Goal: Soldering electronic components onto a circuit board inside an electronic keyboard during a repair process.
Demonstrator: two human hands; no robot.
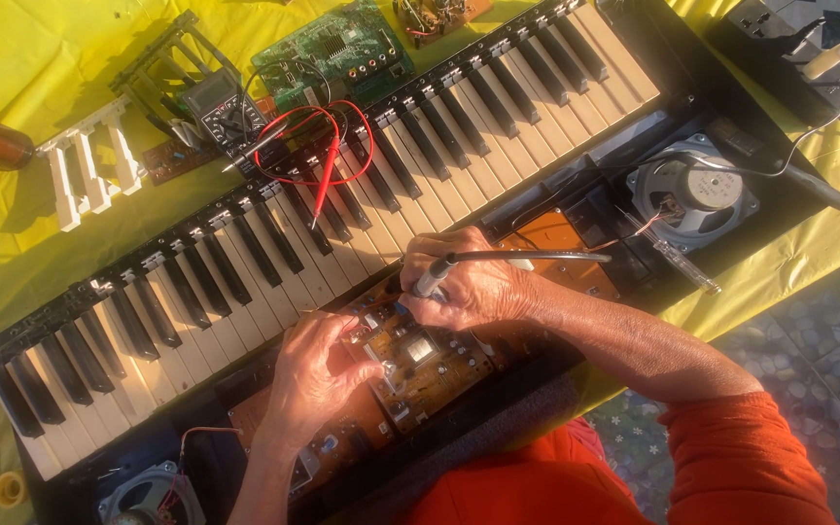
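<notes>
An opened electronic keyboard (274, 243) lies diagonally on a yellow cloth, its insides bare along the near side. My right hand (473, 287) grips a slim soldering iron (498, 259) like a pen, its tip down on the brown circuit board (420, 360) inside the case. My left hand (318, 374) rests on the same board's left part, fingers bent and pinched close to the tip; what they pinch is too small to tell.
A multimeter (221, 112) with red and black leads (328, 160) lies across the keys. A green circuit board (337, 49), loose white keys (89, 170) and a black key frame sit beyond. Speakers (692, 194) (148, 496) sit at both ends of the case.
</notes>
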